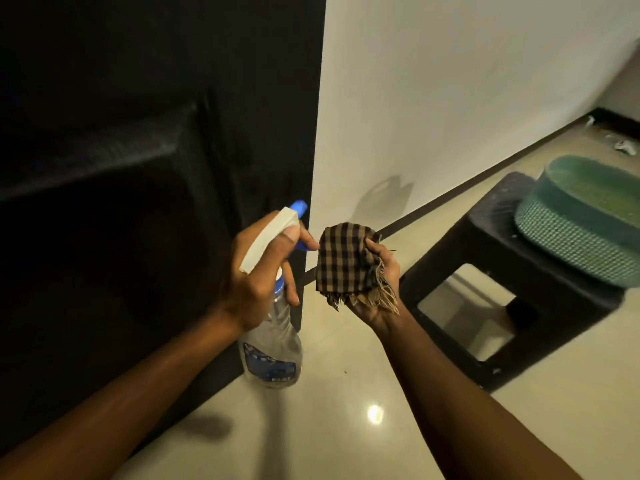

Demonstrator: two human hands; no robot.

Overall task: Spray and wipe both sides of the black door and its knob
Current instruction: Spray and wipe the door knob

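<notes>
The bottle is held up in the left grip; the cloth is clutched, bunched, in the right grip, near the door.

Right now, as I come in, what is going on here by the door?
A person stands at the black door. The left hand grips a spray bottle, one finger on its blue trigger. The right hand holds a folded checked cloth beside it, not touching the door. The knob is not in view. To the right, a dark stool carries a green basket.
</notes>
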